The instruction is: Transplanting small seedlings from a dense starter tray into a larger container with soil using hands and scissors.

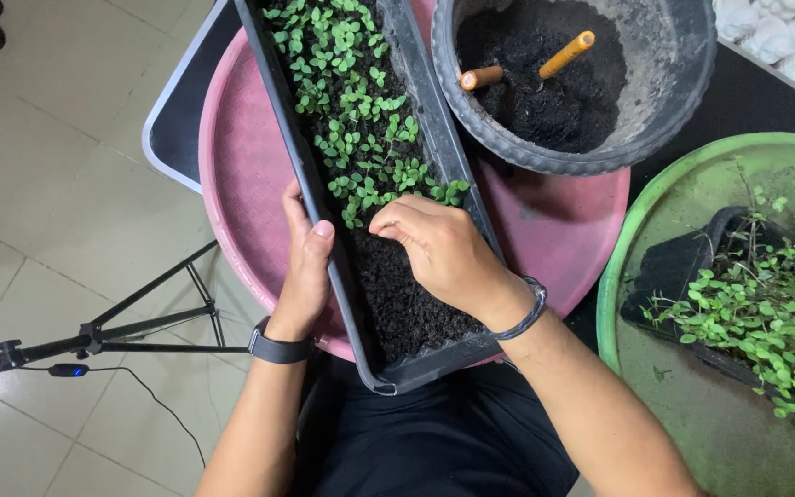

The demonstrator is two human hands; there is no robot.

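On the pink tray [241,166], the left hand [305,267] grips the black planter [315,198]; the right hand [439,248] pinches, maybe a seedling [388,198], so lift gently.

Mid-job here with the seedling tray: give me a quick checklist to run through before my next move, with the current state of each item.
1. Left hand steadying the black seedling tray by its side wall: ok.
2. Right hand with fingertips down in the soil at the edge of the seedlings: ok.
3. A seedling actually pinched between the fingers: cannot tell, the fingertips are hidden.
4. Tray resting fully on the pink tray: not ok, its near end overhangs toward the lap.
5. Soil bucket with the orange-handled tool close by: ok.
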